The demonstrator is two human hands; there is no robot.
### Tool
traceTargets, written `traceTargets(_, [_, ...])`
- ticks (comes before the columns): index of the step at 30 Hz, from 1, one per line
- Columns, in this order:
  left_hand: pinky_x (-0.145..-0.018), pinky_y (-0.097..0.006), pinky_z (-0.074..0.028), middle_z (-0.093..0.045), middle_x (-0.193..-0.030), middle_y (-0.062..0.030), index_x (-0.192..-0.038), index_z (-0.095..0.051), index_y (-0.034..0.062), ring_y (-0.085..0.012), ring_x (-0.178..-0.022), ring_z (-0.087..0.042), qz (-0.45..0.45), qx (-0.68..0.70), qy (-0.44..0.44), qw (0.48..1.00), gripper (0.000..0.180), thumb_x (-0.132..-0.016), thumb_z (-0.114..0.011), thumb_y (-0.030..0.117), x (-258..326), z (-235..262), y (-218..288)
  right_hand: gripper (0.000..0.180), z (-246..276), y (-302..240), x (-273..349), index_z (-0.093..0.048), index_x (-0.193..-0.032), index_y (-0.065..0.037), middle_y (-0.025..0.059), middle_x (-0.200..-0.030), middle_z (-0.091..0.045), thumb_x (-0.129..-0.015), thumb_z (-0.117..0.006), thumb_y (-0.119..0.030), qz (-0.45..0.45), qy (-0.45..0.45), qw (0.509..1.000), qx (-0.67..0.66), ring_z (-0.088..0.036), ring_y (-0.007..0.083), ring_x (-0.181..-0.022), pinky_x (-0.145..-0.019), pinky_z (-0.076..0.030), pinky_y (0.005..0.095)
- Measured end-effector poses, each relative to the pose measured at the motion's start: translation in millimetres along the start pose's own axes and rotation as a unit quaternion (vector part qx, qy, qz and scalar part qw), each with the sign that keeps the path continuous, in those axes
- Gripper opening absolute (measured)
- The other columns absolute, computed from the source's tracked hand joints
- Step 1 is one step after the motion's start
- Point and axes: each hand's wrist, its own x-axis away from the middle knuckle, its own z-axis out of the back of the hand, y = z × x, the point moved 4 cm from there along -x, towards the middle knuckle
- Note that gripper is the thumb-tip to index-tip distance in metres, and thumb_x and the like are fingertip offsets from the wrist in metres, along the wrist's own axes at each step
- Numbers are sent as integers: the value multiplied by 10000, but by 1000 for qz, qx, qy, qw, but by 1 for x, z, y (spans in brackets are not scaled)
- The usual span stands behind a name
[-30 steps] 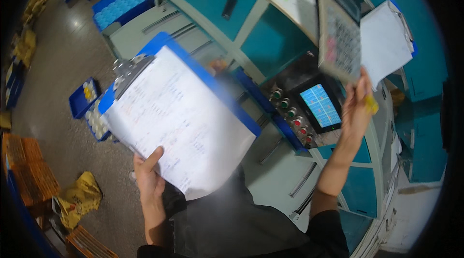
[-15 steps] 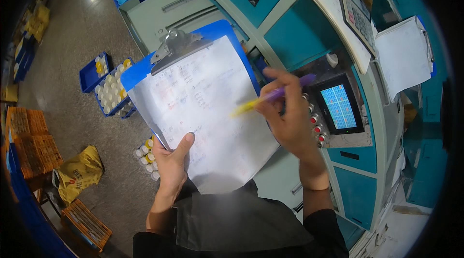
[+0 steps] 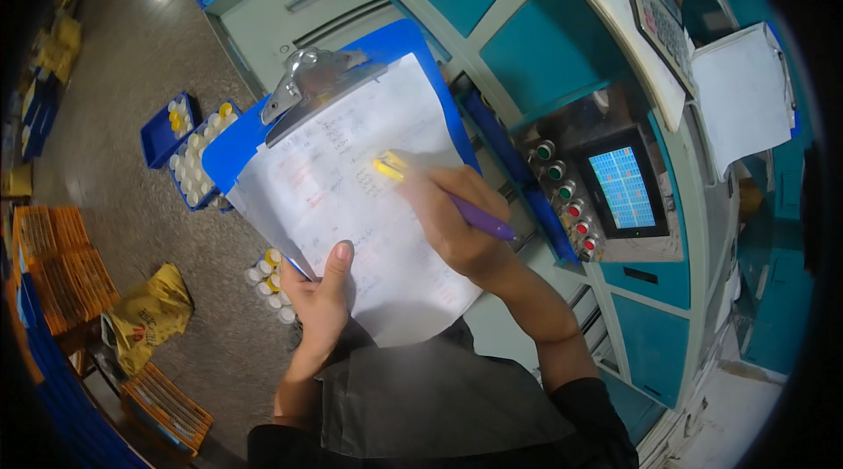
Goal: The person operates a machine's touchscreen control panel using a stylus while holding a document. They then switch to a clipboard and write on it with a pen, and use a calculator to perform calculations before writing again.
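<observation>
While my left hand grips the lower edge of the blue clipboard, thumb pressed on the white paper sheet, my right hand is closed around a purple and yellow pen, tip on the sheet. Clipboard sits tilted in front of my chest, metal clip at top. Just right: teal machine with small screen and round buttons. Floor left: yellow bag, orange crates.
</observation>
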Motion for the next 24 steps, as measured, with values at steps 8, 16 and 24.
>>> traceTargets(8, [-967, -341, -493, -652, -1223, -140, -1354, -506, -74, -199, -1073, -630, -30, -27, 35, 999, 554, -911, -790, 99, 3, -4, -9, 306, -3, -1, 0, -700, -1125, -37, 76, -988, -675, -823, -742, -10, -31, 8, 999, -18, -647, 204, -776, -636, -523, 293])
traceTargets(16, [-990, -346, -477, -656, -1225, -154, -1355, -505, -85, -212, -1095, -625, -42, -26, 53, 997, 560, -906, -788, 92, 5, -10, -10, 269, -1, 7, -3, -687, -1100, -18, 75, -983, -677, -839, -749, -33, -65, 33, 997, 17, -643, 190, -747, -621, -522, 298])
traceTargets(24, [-975, -343, -474, -657, -1190, -140, -1353, -509, -79, -198, -1058, -615, -46, -8, 61, 997, 555, -902, -788, 86, 5, -14, -8, 290, -1, 2, 4, -679, -1121, -9, 89, -1027, -690, -838, -746, -24, -43, 16, 999, -8, -667, 205, -784, -647, -531, 308])
